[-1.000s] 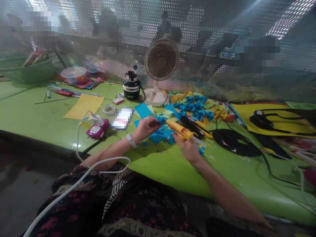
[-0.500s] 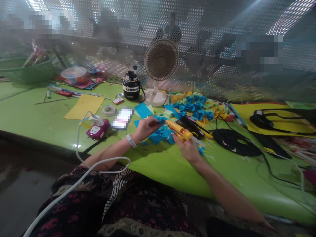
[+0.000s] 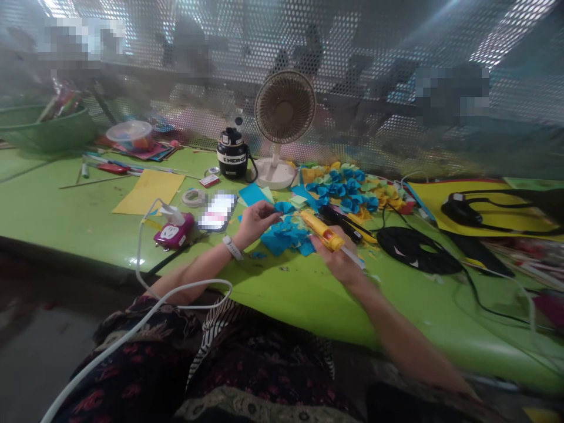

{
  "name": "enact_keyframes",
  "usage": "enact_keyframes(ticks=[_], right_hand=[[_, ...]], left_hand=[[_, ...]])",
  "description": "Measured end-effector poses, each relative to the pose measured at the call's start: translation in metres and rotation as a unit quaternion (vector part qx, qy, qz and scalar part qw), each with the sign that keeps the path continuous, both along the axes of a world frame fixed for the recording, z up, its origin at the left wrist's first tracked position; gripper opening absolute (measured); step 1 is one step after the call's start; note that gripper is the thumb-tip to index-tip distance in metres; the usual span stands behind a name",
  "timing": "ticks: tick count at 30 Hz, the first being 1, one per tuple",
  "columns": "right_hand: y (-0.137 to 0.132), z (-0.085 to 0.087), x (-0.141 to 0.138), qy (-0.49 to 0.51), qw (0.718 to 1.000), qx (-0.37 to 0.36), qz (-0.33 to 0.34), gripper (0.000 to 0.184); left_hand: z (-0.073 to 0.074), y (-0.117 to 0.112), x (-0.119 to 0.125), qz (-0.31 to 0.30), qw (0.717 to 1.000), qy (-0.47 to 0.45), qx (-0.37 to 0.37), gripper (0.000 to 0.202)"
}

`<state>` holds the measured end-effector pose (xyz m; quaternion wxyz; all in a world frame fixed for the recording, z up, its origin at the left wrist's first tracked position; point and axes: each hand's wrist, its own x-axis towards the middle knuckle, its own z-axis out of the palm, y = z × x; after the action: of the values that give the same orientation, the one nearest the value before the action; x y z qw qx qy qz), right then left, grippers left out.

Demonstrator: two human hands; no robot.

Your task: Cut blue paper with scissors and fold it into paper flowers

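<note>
My right hand (image 3: 335, 254) is wrapped round a yellow hot glue gun (image 3: 321, 230), its nozzle pointing up and left and a pale glue stick poking out of its rear. My left hand (image 3: 258, 222), with a white watch on the wrist, pinches a small blue paper piece (image 3: 284, 207) a short way left of the nozzle. Beneath and between both hands lies a heap of blue paper petals (image 3: 288, 236). Flat blue paper (image 3: 253, 194) rests just beyond my left hand. Blue, yellow and green paper flowers (image 3: 348, 188) are piled behind the glue gun.
A white fan (image 3: 282, 173) and a black bottle (image 3: 232, 160) stand at the back. To the left are a phone (image 3: 217, 211), a tape roll (image 3: 194, 197) and a purple power socket (image 3: 175, 232) with a white cable. A black disc (image 3: 418, 251) and cords lie right.
The glue gun has drawn back slightly right and down, leaving a gap between its nozzle and the blue paper piece. My left hand has shifted slightly left.
</note>
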<state>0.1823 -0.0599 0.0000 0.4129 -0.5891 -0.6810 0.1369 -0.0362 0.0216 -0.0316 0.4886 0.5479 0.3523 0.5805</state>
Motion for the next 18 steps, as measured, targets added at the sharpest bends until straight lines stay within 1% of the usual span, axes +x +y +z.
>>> enact_keyframes(ticks=[3, 6, 8, 10, 12, 14, 16, 18], right_hand=[[0.006, 0.009, 0.019, -0.009, 0.998, 0.012, -0.057, 0.037], [0.014, 0.013, 0.054, -0.046, 0.994, 0.009, -0.098, 0.042], [0.018, 0.012, 0.082, -0.102, 0.987, 0.029, -0.122, 0.044], [0.019, 0.01, 0.11, -0.169, 0.969, 0.03, -0.179, 0.043], [0.017, 0.005, 0.134, -0.213, 0.943, -0.004, -0.256, 0.041], [0.015, -0.001, 0.153, -0.235, 0.92, -0.059, -0.307, 0.042], [0.013, -0.008, 0.169, -0.241, 0.906, -0.111, -0.329, 0.048], [0.012, -0.017, 0.185, -0.239, 0.908, -0.131, -0.317, 0.054]], left_hand=[[0.001, 0.0, 0.0, -0.008, 1.0, -0.011, -0.011, 0.039], [0.001, -0.001, 0.0, -0.008, 1.0, 0.002, -0.003, 0.037], [0.001, -0.002, 0.0, -0.005, 1.0, 0.013, -0.001, 0.035], [0.001, -0.002, 0.0, 0.0, 1.0, 0.019, 0.001, 0.034], [0.002, -0.002, 0.0, 0.004, 1.0, 0.024, 0.001, 0.034], [0.003, -0.002, 0.0, 0.003, 1.0, 0.029, -0.001, 0.033], [0.004, -0.003, 0.0, -0.002, 1.0, 0.031, -0.002, 0.033], [0.004, -0.004, 0.0, -0.005, 1.0, 0.031, -0.002, 0.032]])
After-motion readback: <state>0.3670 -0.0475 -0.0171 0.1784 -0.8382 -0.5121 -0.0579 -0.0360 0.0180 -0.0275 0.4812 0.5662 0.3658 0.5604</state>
